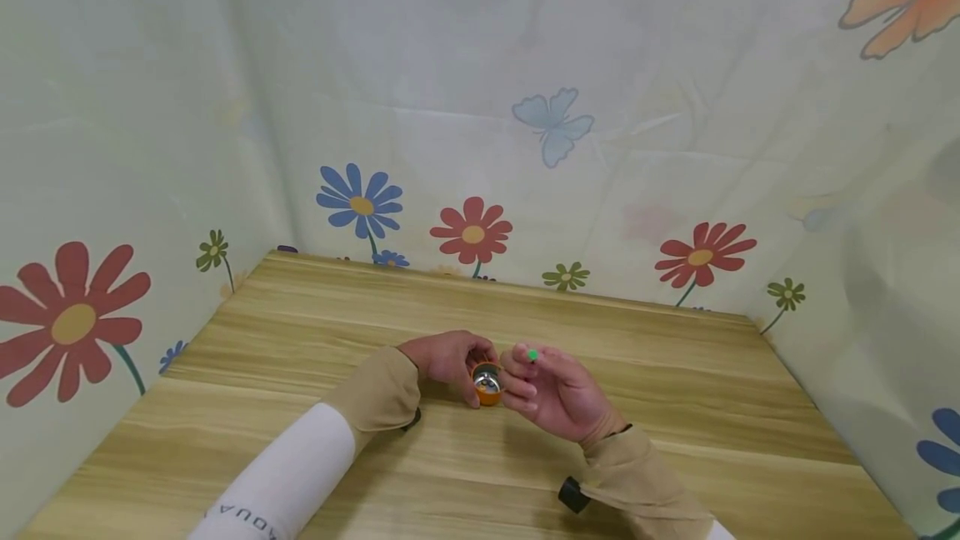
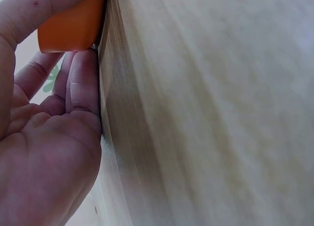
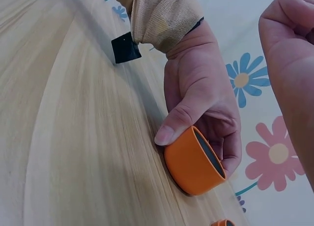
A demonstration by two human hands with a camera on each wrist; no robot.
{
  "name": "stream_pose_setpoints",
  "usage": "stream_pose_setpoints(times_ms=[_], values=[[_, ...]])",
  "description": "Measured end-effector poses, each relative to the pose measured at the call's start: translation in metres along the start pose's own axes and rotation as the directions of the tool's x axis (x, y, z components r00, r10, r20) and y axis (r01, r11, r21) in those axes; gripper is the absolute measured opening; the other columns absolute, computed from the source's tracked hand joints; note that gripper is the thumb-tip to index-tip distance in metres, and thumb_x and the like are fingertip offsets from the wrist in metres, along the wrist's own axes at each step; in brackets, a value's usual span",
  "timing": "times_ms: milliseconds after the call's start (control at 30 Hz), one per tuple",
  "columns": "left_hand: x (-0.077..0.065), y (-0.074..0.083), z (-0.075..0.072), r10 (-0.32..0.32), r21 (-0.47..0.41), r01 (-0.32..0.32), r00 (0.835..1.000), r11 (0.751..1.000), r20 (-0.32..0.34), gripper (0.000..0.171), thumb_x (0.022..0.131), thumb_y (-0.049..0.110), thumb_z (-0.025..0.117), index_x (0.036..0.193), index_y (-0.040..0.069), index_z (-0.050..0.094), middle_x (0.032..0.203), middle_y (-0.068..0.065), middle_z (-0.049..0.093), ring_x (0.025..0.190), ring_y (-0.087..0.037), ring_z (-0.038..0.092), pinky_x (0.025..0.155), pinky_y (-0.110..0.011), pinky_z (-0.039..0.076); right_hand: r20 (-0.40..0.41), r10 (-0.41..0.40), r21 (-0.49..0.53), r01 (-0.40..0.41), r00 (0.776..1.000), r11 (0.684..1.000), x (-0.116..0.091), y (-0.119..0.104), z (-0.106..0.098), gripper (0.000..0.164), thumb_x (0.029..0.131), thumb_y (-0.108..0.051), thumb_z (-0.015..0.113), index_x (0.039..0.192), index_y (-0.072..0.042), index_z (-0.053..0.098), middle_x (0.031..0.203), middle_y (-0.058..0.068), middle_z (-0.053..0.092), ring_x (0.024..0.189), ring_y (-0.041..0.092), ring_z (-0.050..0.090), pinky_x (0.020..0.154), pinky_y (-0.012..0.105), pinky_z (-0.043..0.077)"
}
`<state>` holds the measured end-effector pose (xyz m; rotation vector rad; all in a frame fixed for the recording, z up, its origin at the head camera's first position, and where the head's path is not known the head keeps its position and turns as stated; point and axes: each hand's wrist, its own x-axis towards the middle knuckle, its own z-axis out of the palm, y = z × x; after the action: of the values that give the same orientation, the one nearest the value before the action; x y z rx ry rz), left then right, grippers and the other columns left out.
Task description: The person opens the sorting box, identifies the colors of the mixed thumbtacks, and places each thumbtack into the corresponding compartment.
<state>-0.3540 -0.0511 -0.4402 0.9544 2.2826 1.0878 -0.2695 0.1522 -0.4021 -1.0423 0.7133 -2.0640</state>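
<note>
My left hand (image 1: 447,358) holds a short orange cup (image 1: 487,397) on the wooden table. In the right wrist view the thumb of that left hand (image 3: 198,100) presses the near side of the orange cup (image 3: 192,164), with fingers round the far side. A shiny silver surface shows inside the cup's dark lining in the head view. My right hand (image 1: 564,401) is raised just right of the cup, palm partly turned up. Between its thumb and fingertips it pinches a small green thing (image 1: 532,355), too small to make out further.
The wood-grain table (image 1: 360,307) meets cloth walls (image 1: 450,123) printed with flowers and butterflies at the back and sides. A black wrist-worn piece (image 1: 573,494) hangs under the right sleeve. A small orange object (image 3: 223,222) shows at the right wrist view's bottom edge.
</note>
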Motion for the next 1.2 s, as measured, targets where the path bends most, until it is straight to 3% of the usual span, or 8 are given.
stream_pose_setpoints(times_ms=[400, 1200], values=[[-0.0004, 0.0016, -0.0021, -0.023, 0.024, 0.023, 1.0, 0.999, 0.002, 0.055, 0.058, 0.008, 0.09, 0.103, 0.016, 0.059, 0.095, 0.004, 0.061, 0.087, -0.012, 0.056, 0.077, -0.025, 0.046, 0.089, 0.028, 0.043, -0.032, 0.996, 0.999, 0.0003, -0.0003, 0.0056, 0.019, 0.102, -0.02, 0.027, 0.092, -0.014, 0.042, 0.081, -0.002, 0.024, 0.07, 0.011, 0.032, 0.064, 0.025, 0.025], [0.0028, -0.004, -0.002, 0.036, 0.059, -0.037, 0.999, 0.998, 0.008, 0.054, 0.057, 0.015, 0.091, 0.101, 0.017, 0.06, 0.092, 0.004, 0.06, 0.084, -0.011, 0.056, 0.075, -0.025, 0.046, 0.067, 0.022, 0.025, -0.023, 0.998, 0.999, 0.0006, -0.0036, 0.0025, 0.02, 0.102, -0.019, 0.024, 0.092, -0.012, 0.04, 0.083, -0.001, 0.024, 0.074, 0.013, 0.027, 0.065, 0.026, 0.023]])
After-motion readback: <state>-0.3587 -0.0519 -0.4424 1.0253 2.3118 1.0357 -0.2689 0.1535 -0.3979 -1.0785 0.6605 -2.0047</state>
